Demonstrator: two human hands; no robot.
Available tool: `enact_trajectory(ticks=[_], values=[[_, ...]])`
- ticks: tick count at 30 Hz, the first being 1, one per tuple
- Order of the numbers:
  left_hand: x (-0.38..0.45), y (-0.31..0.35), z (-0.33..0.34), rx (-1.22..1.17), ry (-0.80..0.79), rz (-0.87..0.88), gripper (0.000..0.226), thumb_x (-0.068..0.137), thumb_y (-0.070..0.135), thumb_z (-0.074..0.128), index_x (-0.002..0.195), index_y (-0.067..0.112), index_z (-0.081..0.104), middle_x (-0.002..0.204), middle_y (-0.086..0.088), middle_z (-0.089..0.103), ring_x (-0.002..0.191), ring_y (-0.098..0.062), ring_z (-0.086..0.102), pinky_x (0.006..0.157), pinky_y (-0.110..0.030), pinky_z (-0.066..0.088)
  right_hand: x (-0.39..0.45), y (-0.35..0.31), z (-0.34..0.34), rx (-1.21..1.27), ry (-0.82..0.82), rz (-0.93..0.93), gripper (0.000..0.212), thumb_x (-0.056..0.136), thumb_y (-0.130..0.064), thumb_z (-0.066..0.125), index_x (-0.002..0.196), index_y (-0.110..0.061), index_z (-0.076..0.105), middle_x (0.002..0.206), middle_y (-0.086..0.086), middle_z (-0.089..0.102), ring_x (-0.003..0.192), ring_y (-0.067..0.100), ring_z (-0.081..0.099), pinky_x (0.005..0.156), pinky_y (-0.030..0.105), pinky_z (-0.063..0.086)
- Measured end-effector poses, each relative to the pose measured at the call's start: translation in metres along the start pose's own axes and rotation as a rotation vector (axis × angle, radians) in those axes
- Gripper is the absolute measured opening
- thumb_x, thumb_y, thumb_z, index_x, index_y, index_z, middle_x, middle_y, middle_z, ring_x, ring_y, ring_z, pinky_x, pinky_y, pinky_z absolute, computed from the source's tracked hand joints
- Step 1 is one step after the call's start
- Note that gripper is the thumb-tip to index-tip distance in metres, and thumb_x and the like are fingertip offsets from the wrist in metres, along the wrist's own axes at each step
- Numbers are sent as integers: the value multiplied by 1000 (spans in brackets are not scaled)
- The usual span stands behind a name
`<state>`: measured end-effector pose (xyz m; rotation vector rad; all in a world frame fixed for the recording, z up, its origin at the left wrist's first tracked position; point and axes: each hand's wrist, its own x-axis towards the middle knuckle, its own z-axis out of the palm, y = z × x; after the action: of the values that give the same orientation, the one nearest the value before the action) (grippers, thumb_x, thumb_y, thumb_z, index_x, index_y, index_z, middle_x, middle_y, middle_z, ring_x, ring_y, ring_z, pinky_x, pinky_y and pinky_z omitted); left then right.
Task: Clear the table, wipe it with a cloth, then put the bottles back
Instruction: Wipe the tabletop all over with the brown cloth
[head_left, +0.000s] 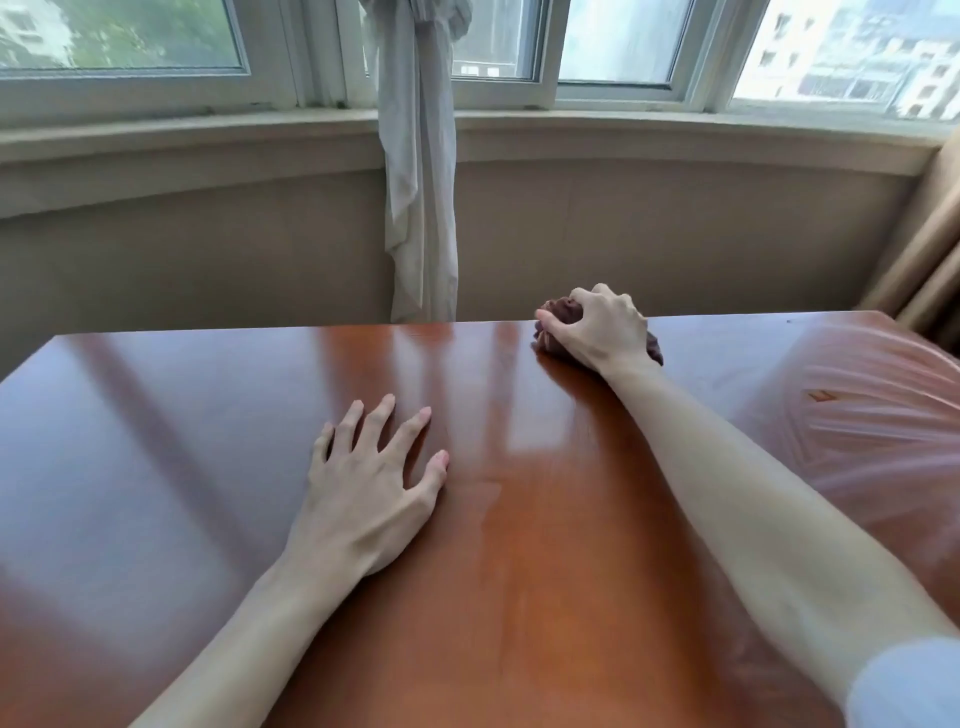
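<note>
A glossy reddish-brown wooden table (182, 467) fills the lower view. At its far edge, right of centre, my right hand (597, 327) grips a crumpled dark brown cloth (563, 312) and holds it down on the wood. My left hand (369, 478) lies flat on the middle of the table, fingers spread. A faint wet streak shows on the wood right of my left hand. No bottles are in view.
A clear plastic sheet (872, 415) covers the table's right end. Behind the table runs a beige wall under a window sill (208, 135). A tied grey-white curtain (421, 208) hangs at centre; a beige curtain (930, 249) hangs at far right.
</note>
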<state>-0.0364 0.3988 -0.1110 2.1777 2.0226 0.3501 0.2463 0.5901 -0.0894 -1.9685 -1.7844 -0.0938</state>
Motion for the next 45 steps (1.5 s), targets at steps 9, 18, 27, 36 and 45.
enact_trajectory(ticks=[9,18,27,36,45], values=[[-7,6,-7,-25,-47,12,64,98,67,26,158,44,22,169,5,12,156,-21,3,126,-46,2,-239,-43,-84,113,-73,-313,37,83,-68,58,91,-32,65,91,-11,55,87,19,55,75,34,50],[-9,2,-6,-18,-27,25,63,99,66,24,158,44,21,169,6,11,156,-20,2,126,-45,1,-200,-44,-70,118,-44,-235,42,78,-66,47,95,-34,68,89,-13,53,95,21,57,75,34,45],[-2,0,1,6,14,8,69,90,73,12,156,51,15,168,14,9,155,-14,-1,126,-39,0,5,-19,7,33,20,3,36,85,-62,54,89,-29,70,96,-2,58,103,34,59,78,37,37],[2,1,-6,-68,-38,25,60,99,62,34,156,45,28,168,6,17,156,-21,5,126,-42,4,-126,-53,-38,70,-73,-146,43,78,-64,50,100,-32,70,93,-7,55,98,30,60,78,37,45],[-130,14,-36,-100,5,196,46,100,41,49,142,25,55,156,-2,42,143,-20,38,118,-31,28,-382,-75,-133,215,-103,-517,24,81,-52,65,87,-30,70,92,-13,60,85,17,55,78,34,51]])
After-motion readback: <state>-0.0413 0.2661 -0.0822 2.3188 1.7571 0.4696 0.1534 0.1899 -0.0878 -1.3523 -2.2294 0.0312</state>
